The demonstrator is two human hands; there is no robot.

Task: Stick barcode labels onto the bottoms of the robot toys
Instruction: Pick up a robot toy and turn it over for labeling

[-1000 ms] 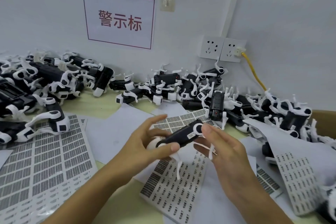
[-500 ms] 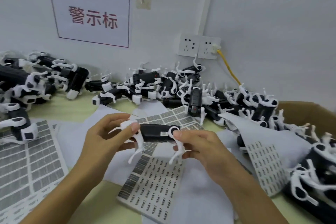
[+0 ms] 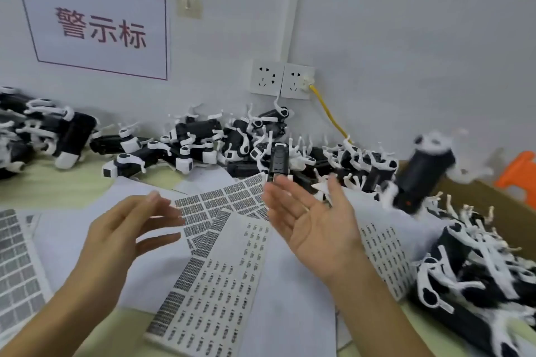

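**Robot toy in the air, both hands empty**

Robot toy (image 3: 420, 177), black-bodied with white legs and blurred, is in mid-air at the right of the head view, above the cardboard box (image 3: 493, 200) and touching neither hand. It lies well to the right of the right hand (image 3: 316, 229) and farther still from the left hand (image 3: 127, 235).

Room to move is tight. A heap of robot toys (image 3: 208, 142) runs along the wall at the back, a second pile (image 3: 478, 266) crowds the right edge, and barcode label sheets (image 3: 214, 275) cover most of the table (image 3: 58, 182) between them. The freest space is the air above the sheets, where both hands hang.

The right hand is turned palm up, fingers spread and straight, holding nothing. The left hand faces it, fingers extended and relaxed, also holding nothing. The two hands are apart, with a label sheet showing in the gap between them.

On the wall are a sign (image 3: 98, 26), two sockets (image 3: 281, 81) and a yellow cable (image 3: 330, 113).
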